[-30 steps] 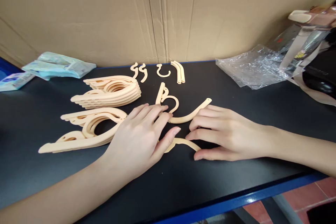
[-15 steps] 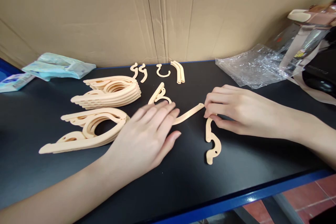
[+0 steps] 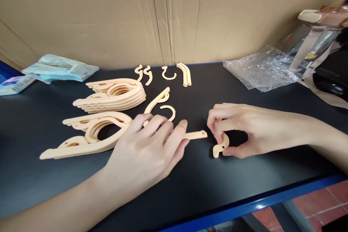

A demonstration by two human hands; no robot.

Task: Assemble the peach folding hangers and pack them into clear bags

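Note:
Cream plastic pieces of a folding clothes hanger are between my hands. My left hand (image 3: 154, 146) has its fingers curled over a partly joined hanger (image 3: 196, 135), one arm of which sticks out to the right past the fingertips. Its hook (image 3: 170, 110) shows beyond the knuckles; the joint is hidden under the hand. My right hand (image 3: 231, 127) is closed around a small curved hanger piece (image 3: 220, 146), fingers on its upper part and thumb by its lower end. The piece and the hanger arm are apart.
Two stacks of folded hangers, a near one (image 3: 89, 148) and a far one (image 3: 108, 103), lie at left. Loose curved pieces (image 3: 148, 75), a hook (image 3: 169, 74) and two arms (image 3: 185, 75) lie at the back. Tissue packs (image 3: 59, 68), a plastic bag (image 3: 261, 67) and a bottle (image 3: 318, 40) stand around.
My left hand has curled its fingers and turned the hanger, bringing its arm nearer me. My right hand has moved down the curved piece, with the thumb now by its lower end.

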